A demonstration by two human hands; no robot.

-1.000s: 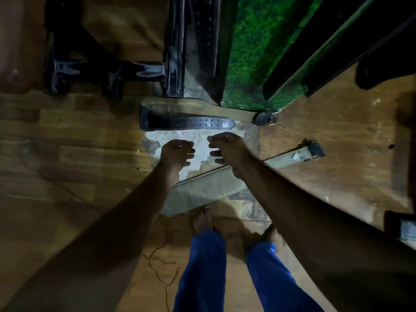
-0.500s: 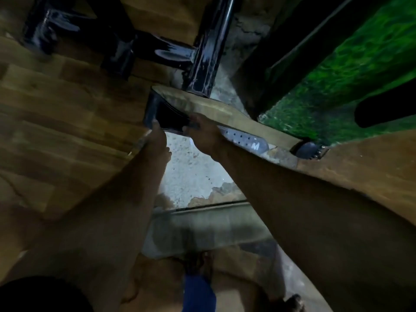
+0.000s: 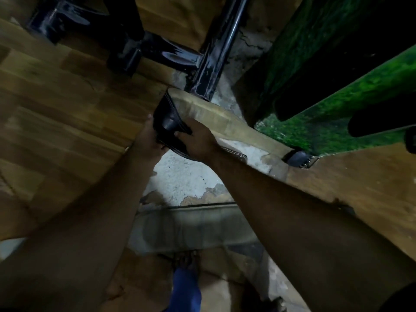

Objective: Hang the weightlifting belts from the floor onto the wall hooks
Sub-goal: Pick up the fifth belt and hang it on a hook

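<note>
A weightlifting belt (image 3: pixel 216 119), black outside and tan inside, lies folded on the floor by the black frame. Its buckle end (image 3: pixel 299 159) points right. My left hand (image 3: pixel 148 138) grips the folded black end from the left. My right hand (image 3: pixel 198 140) grips the same black part from the right, fingers curled over its edge. A second, tan belt (image 3: pixel 193 228) lies flat on the floor nearer my feet, partly under my arms. No wall hooks are in view.
A black steel machine frame (image 3: pixel 211 59) stands just behind the belt. Green matting with dark bars (image 3: pixel 326 91) fills the upper right. The wood-pattern floor (image 3: pixel 67 113) has a worn bare concrete patch (image 3: pixel 184 176). My bare foot (image 3: pixel 186 260) stands below the second belt.
I have bent down closer. Both hands went from hovering above the floor to the folded black end of the far belt and now hold it, slightly lifted.
</note>
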